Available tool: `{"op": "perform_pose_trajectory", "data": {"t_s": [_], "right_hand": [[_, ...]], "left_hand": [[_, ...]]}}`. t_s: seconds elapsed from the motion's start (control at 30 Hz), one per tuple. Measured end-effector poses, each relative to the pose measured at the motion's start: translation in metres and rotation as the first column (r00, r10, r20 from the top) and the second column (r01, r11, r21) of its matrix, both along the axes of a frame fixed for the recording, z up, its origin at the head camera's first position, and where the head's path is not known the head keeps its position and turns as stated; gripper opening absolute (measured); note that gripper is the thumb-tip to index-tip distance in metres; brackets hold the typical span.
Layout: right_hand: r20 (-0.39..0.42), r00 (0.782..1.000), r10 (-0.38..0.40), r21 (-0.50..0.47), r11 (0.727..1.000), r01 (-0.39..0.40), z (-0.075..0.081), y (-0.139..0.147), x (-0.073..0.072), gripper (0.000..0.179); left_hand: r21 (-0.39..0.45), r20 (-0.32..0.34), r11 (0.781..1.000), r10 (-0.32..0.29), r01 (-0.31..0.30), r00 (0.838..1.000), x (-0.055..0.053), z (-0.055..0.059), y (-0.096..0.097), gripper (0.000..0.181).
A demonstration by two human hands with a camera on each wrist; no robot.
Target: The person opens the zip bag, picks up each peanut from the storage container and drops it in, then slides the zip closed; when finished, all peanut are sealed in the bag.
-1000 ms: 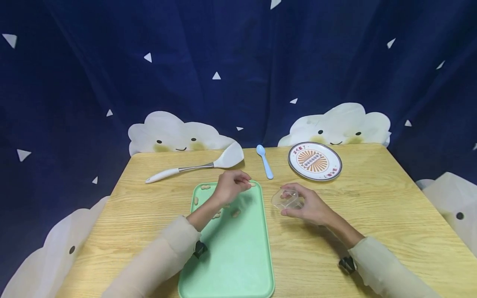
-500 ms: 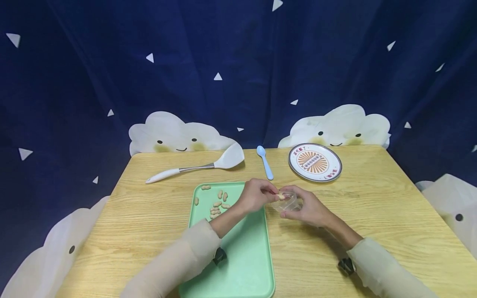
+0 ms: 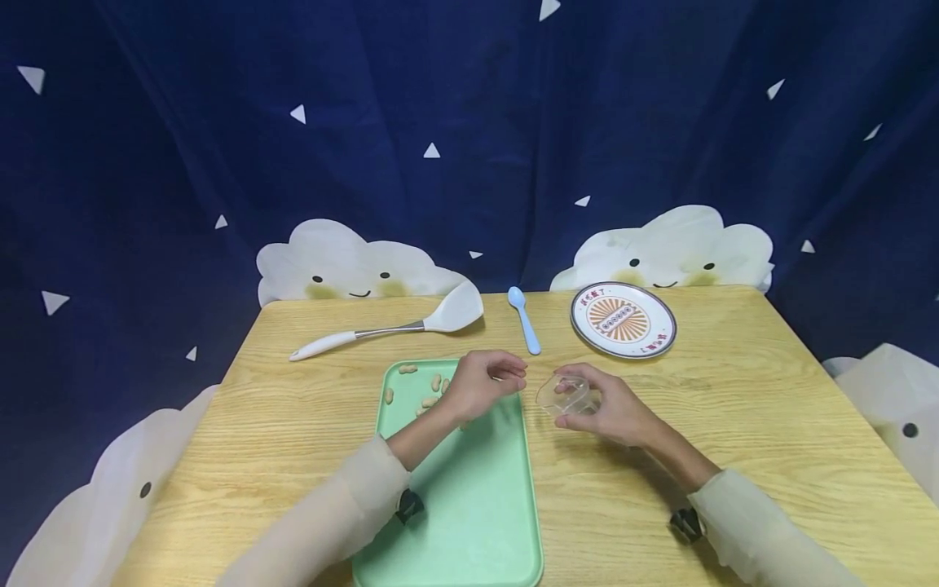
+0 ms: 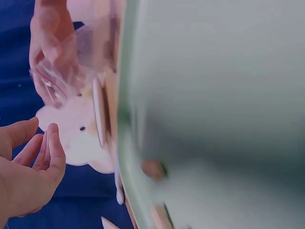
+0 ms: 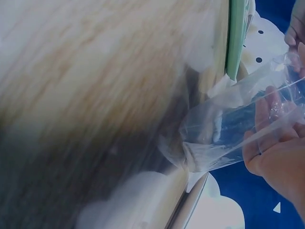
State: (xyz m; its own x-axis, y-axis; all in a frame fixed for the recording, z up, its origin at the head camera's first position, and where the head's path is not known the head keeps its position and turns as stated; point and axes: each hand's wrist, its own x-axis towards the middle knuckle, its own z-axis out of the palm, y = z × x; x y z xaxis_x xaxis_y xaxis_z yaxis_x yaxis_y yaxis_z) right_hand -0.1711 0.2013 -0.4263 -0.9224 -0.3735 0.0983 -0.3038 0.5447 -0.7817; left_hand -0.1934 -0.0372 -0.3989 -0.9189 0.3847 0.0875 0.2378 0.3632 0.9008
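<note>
My right hand [image 3: 614,409] grips a clear plastic zip bag [image 3: 550,396] over the wood table, just right of the green tray [image 3: 477,514]. In the right wrist view the bag [image 5: 214,126] hangs down from the fingers, its mouth spread. Between my left hand [image 3: 478,385] and the bag there is a small gap; this hand hovers above the tray's far right part. In the left wrist view its thumb and fingers [image 4: 56,152] are apart with nothing between them. Several peanuts [image 3: 429,402] in shells lie in the far part of the tray, some hidden behind the left hand.
Behind the tray lies a white spatula [image 3: 455,310] with a steel shaft. A light blue spoon [image 3: 524,322] is beside it, and a white patterned plate [image 3: 649,314] stands at the back right. A dark blue curtain [image 3: 484,122] hangs behind the table.
My left hand carried a peanut from the tray to the bag's mouth, let it go there, and drew back left over the tray. The right hand stays in place with the bag.
</note>
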Motion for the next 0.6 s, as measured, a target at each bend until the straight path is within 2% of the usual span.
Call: {"op": "perform_pose_trajectory", "data": {"t_s": [0.13,0.3,0.4,0.6], "right_hand": [[-0.003,1.000,0.002,0.013,1.000,-0.002,0.000,0.001,-0.001,0.068],[-0.009,1.000,0.010,0.013,1.000,-0.010,0.000,0.002,-0.002,0.069],[-0.009,1.000,0.011,0.013,1.000,-0.011,-0.001,0.002,-0.002,0.069],[-0.007,1.000,0.003,0.022,1.000,-0.003,-0.002,0.002,-0.002,0.069]], "left_hand": [[-0.020,0.014,0.998,0.065,-0.065,0.998,-0.004,-0.005,-0.020,0.017],[-0.055,0.026,0.986,0.160,-0.158,0.987,-0.010,-0.013,-0.046,0.016],[-0.079,0.012,0.973,0.217,-0.216,0.976,-0.015,-0.017,-0.058,0.016],[-0.158,0.024,0.932,0.335,-0.327,0.942,-0.021,-0.023,-0.077,0.016]]}}
